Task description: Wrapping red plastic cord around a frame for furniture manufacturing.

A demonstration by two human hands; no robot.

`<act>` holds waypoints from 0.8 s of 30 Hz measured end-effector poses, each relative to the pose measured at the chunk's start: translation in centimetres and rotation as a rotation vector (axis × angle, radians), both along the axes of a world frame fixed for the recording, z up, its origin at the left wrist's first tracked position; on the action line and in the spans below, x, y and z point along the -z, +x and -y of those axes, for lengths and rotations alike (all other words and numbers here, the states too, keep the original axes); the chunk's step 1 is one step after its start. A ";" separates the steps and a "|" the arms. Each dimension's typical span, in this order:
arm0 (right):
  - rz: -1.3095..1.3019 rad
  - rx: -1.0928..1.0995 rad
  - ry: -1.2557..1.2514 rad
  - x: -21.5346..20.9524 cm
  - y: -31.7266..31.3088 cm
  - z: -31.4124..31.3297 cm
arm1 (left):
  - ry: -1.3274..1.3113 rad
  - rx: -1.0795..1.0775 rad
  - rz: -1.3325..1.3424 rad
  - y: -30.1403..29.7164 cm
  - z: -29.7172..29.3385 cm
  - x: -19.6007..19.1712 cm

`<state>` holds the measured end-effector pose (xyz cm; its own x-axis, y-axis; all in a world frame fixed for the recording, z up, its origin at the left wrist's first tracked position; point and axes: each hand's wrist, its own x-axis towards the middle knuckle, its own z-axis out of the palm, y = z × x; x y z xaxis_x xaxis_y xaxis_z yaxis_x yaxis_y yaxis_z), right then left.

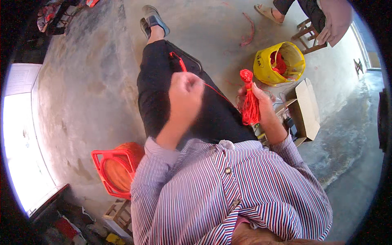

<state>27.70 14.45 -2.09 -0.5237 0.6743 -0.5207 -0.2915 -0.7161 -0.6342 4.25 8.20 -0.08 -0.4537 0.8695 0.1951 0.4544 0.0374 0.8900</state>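
A bundle of bright red cord [250,107], bound near its top with a knotted head above the binding, is upright in my right hand [263,100]. My right thumb and fingers close round its side. Over my dark trousers, my left hand [185,93] is curled into a fist, slightly blurred. From it a thin red strand [217,92] runs across my lap toward the bundle. A red strip [179,60] sticks out beyond the left fist, over my thigh. What lies inside that fist is mostly hidden.
Beyond my right hand stands a yellow bucket [261,67] with red material inside. An opened cardboard box [308,110] sits beside my right forearm. At my left is a red-orange plastic stool or basket [107,153]. A person sits on a wooden stool [314,50] at the far right.
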 end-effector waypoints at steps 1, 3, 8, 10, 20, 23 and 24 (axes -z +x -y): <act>-0.016 0.008 -0.012 -0.4 -0.8 0.4 | 0.032 0.147 -0.120 0.9 0.7 -1.1; -0.104 -0.137 0.079 -0.8 -2.9 1.4 | 0.096 0.287 -0.152 3.6 1.7 -2.7; 0.009 -0.454 0.558 -1.5 -5.7 0.3 | 0.118 0.214 0.814 2.9 1.3 -3.6; -0.005 -0.664 0.457 -2.7 -5.4 -2.5 | 0.123 0.177 0.964 0.5 0.2 -5.0; 0.685 -0.477 1.357 2.0 -11.9 -5.5 | -0.107 0.220 -0.529 -4.3 -3.5 1.9; 0.778 -0.504 1.328 0.6 -11.3 -5.8 | -0.035 0.165 -0.444 -3.5 -2.8 1.5; 0.800 -0.463 1.361 0.5 -11.0 -6.1 | 0.067 0.127 -0.481 -3.3 -2.6 1.1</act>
<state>16.73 20.52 -2.56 -0.7042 0.7069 0.0664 0.4670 0.5316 -0.7066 0.92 10.82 -1.20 -0.1899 0.8906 0.4134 0.8109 -0.0951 0.5774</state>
